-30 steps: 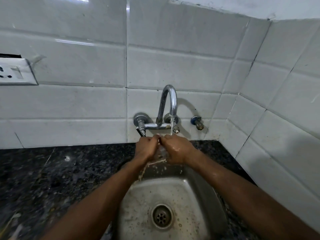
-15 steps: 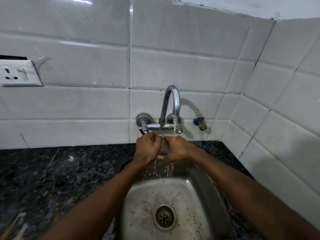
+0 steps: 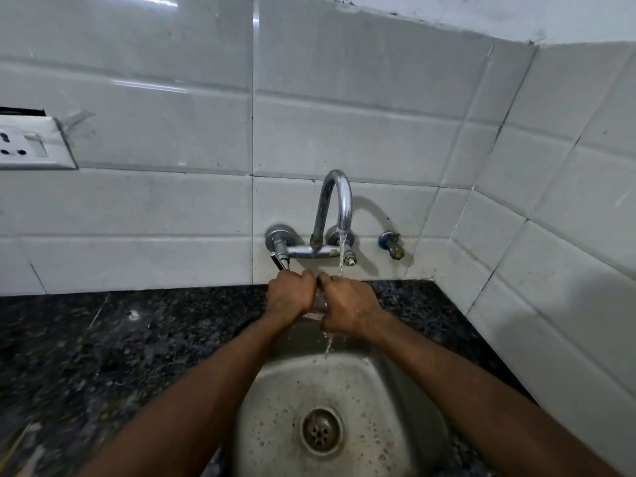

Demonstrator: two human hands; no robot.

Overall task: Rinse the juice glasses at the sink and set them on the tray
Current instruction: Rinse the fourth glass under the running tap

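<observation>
Because the runoff must fall into the steel sink [image 3: 275, 407] nearest us, we see the left hand [image 3: 287, 297] and right hand [image 3: 347, 306] poised over its far edge, both with fingers curled round a clear juice glass [image 3: 318, 304] between them. We judge it sits there to catch the stream [image 3: 341, 256] from the tap [image 3: 339, 201] beyond; no tray shows.

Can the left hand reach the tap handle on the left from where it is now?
Probably yes. The tap handle is just above the left hand, nothing between them. But that hand seems to grip the glass with the right hand, so it must let go first.
</observation>
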